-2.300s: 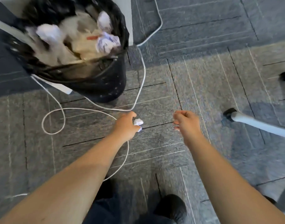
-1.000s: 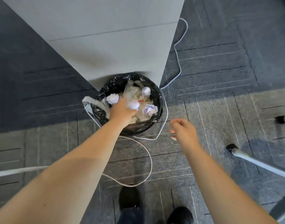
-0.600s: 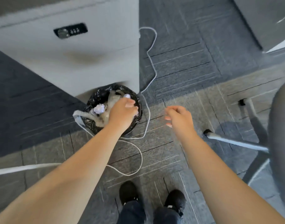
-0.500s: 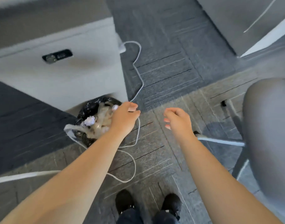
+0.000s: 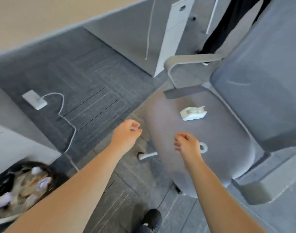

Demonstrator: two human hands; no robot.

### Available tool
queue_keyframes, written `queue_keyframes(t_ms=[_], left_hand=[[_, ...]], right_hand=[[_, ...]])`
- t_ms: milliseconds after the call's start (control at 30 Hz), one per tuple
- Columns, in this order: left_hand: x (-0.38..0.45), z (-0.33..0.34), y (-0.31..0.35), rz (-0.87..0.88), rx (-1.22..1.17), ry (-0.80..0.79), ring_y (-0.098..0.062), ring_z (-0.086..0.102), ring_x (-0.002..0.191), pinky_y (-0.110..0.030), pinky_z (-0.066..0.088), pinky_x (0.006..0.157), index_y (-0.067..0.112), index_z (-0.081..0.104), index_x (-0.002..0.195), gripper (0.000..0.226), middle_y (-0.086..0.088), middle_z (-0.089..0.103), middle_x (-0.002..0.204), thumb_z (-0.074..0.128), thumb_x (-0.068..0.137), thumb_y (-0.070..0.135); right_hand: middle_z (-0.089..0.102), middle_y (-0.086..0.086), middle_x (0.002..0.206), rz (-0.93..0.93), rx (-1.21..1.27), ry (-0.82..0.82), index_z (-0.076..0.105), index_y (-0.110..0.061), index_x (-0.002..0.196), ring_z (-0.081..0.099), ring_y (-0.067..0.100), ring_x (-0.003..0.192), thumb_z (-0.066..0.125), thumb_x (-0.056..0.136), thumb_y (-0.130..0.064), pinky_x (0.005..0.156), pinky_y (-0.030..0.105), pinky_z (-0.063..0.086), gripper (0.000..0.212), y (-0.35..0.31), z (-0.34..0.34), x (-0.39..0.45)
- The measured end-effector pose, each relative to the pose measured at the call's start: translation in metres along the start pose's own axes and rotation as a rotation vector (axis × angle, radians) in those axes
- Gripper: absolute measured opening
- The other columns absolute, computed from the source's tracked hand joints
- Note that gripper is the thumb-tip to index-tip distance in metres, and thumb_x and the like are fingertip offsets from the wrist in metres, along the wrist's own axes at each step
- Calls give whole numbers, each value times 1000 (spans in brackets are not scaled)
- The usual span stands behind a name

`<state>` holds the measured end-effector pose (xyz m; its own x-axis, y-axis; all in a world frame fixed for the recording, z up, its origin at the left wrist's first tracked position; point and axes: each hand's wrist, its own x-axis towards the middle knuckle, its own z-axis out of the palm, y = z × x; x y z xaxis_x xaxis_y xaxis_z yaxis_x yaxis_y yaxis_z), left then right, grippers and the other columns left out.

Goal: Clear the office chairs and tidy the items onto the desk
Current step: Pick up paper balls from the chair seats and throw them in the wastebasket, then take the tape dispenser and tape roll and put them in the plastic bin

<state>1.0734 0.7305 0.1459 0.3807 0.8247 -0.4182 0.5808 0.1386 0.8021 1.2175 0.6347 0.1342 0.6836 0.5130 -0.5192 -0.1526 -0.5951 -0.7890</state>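
A grey office chair (image 5: 219, 135) fills the right side of the view. On its seat lies a white tape dispenser (image 5: 193, 113), and a small white ring (image 5: 203, 147) shows just past my right hand. My right hand (image 5: 187, 145) hovers over the front of the seat with fingers loosely curled and nothing in it. My left hand (image 5: 127, 133) hangs over the carpet to the left of the seat edge, fingers loosely curled, also holding nothing.
A black-lined waste bin (image 5: 21, 187) full of crumpled paper stands at the lower left. A white power adapter (image 5: 34, 99) and its cable (image 5: 68, 125) lie on the carpet. A desk edge (image 5: 43, 19) runs along the top left. My shoe (image 5: 151, 219) is below.
My left hand dropped the crumpled paper into the bin and pulled away. The view swung right, so the chair seat with the tape dispenser came into sight.
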Motion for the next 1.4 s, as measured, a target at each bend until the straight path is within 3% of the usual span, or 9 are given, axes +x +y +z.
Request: queue_keyframes(t_ms=[200, 300, 400, 467, 600, 833, 1100, 1333, 1400], left_hand=[[44, 95, 42, 26, 123, -127, -17, 51, 100, -25, 38, 80, 11, 56, 110, 24, -7, 57, 122, 52, 87, 17], [62, 132, 47, 30, 192, -187, -13, 48, 94, -23, 37, 66, 11, 56, 111, 25, -5, 56, 123, 52, 87, 17], [83, 158, 46, 8, 264, -237, -19, 51, 105, -21, 32, 79, 9, 54, 114, 27, -6, 56, 126, 53, 87, 17], [101, 170, 44, 0, 316, -259, -21, 51, 114, -22, 33, 81, 8, 54, 114, 28, -7, 56, 127, 54, 87, 17], [145, 190, 37, 33, 394, -291, -22, 49, 118, -27, 37, 91, 9, 53, 116, 32, -8, 52, 130, 56, 85, 16], [201, 211, 24, 168, 420, -255, -22, 31, 131, -28, 28, 103, 12, 34, 134, 62, -10, 35, 140, 64, 80, 19], [237, 248, 45, 300, 496, -343, -26, 23, 137, -35, 24, 109, 13, 11, 143, 92, -9, 24, 147, 71, 74, 22], [252, 263, 56, 261, 667, -277, -31, 46, 116, -34, 39, 82, 7, 40, 123, 58, -13, 47, 130, 68, 73, 17], [250, 256, 58, 204, 616, -266, -32, 51, 110, -30, 36, 75, 7, 44, 119, 54, -13, 51, 125, 68, 72, 18]], right_hand=[[57, 9, 91, 84, -27, 147, 59, 1, 110, 52, 23, 82, 54, 84, -9, 81, 38, 47, 28, 31, -82, 61], [60, 20, 99, 159, -15, 176, 52, 3, 115, 46, 24, 66, 51, 84, -7, 60, 22, 43, 33, 49, -98, 81], [56, 10, 123, 205, -19, 223, 51, -7, 120, 49, 15, 58, 53, 84, -10, 38, 8, 34, 36, 63, -96, 103], [48, 11, 130, 239, -30, 252, 47, -10, 124, 58, 24, 83, 56, 83, -14, 51, 17, 40, 42, 72, -91, 121], [35, 14, 134, 349, -135, 311, 39, -15, 129, 36, 33, 123, 63, 78, -19, 86, 38, 44, 56, 88, -74, 154], [33, 14, 135, 383, -396, 401, 39, -15, 127, 33, 35, 117, 59, 78, -9, 95, 41, 37, 53, 115, -47, 186], [39, 8, 131, 258, -67, 447, 42, -17, 127, 34, 27, 123, 64, 79, -14, 94, 30, 34, 53, 95, -58, 218], [42, 5, 128, 249, 37, 458, 42, -16, 126, 44, 22, 114, 65, 78, -11, 78, 16, 34, 54, 83, -69, 223], [43, 4, 127, 225, 46, 444, 42, -16, 126, 41, 15, 102, 63, 78, -11, 58, 2, 34, 52, 75, -72, 219]])
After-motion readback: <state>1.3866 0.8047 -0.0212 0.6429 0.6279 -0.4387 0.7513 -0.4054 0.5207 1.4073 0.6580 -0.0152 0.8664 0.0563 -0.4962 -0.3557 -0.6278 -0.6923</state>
